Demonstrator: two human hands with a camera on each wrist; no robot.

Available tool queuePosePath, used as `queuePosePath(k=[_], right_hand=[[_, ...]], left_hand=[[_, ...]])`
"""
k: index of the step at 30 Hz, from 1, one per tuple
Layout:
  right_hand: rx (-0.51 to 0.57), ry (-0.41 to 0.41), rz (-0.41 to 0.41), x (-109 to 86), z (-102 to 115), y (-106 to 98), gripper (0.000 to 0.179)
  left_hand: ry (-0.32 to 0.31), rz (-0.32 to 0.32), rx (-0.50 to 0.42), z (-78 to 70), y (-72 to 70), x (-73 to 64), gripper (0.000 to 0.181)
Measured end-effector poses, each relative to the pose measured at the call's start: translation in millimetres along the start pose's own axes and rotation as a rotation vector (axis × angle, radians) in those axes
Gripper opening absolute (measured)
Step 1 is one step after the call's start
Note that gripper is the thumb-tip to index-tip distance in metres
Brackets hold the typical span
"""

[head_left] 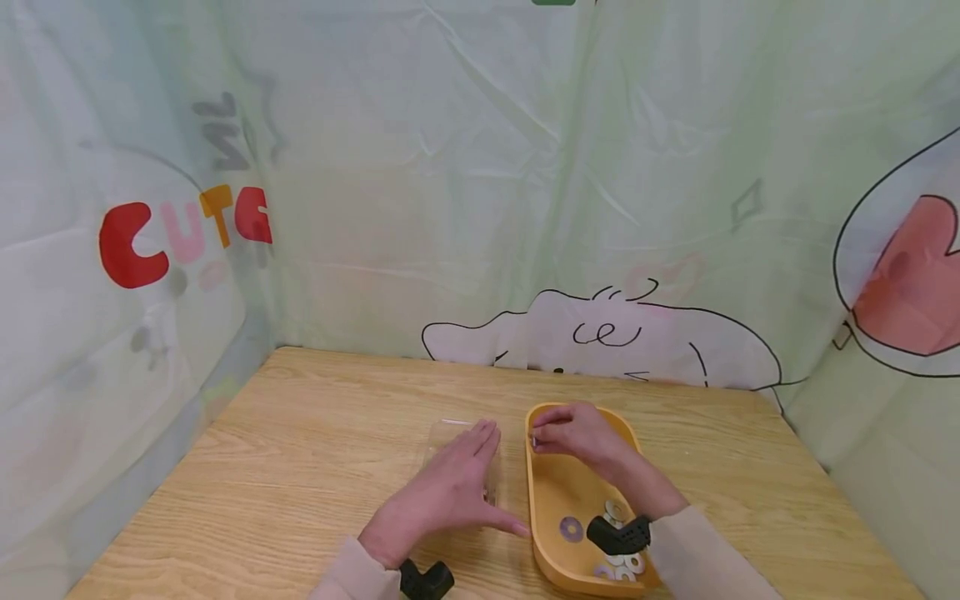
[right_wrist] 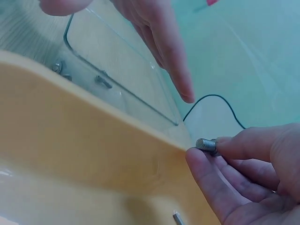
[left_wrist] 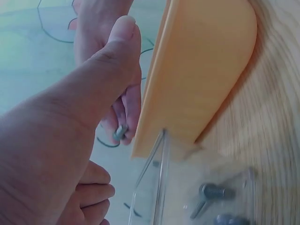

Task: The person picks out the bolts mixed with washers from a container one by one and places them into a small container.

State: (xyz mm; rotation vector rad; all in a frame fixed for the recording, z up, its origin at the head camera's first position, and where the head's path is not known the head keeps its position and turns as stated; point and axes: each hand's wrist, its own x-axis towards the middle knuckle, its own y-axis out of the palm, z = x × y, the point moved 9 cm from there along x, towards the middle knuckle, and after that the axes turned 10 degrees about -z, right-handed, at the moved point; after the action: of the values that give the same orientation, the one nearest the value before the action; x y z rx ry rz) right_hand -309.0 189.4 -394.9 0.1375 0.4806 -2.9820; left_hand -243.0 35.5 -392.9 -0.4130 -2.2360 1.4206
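Note:
My right hand [head_left: 585,435] pinches a small metal bolt [right_wrist: 206,145] between thumb and fingertips, over the far left part of a yellow tray [head_left: 530,500]. The bolt's threaded end sticks out of the grip. To its left, my left hand [head_left: 450,492] spreads over a clear plastic box [head_left: 447,427], thumb out toward the tray's rim. Its fingers look straight, and nothing is held in them. Several bolts [left_wrist: 215,191] lie inside the box. In the right wrist view, part of another metal piece [right_wrist: 178,218] shows low in the tray.
Several flat washers lie in the tray's near end, a purplish one [head_left: 572,528] apart from a pale group [head_left: 624,573], partly hidden by the right wrist's black camera [head_left: 618,535]. The box stands close beside the tray on a wooden table [head_left: 300,467]. A printed curtain [head_left: 420,208] hangs behind.

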Motion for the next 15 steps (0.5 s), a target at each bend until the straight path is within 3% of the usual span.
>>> queuePosePath(k=[8, 15], right_hand=[[0.008, 0.006, 0.017, -0.4, 10.1, 11.9, 0.030], [-0.016, -0.016, 0.049, 0.8, 20.0, 28.5, 0.028]], left_hand=[[-0.076, -0.022, -0.013, 22.2, -12.4, -4.2, 0.128], [-0.100, -0.060, -0.015, 38.1, -20.9, -9.7, 0.127]])
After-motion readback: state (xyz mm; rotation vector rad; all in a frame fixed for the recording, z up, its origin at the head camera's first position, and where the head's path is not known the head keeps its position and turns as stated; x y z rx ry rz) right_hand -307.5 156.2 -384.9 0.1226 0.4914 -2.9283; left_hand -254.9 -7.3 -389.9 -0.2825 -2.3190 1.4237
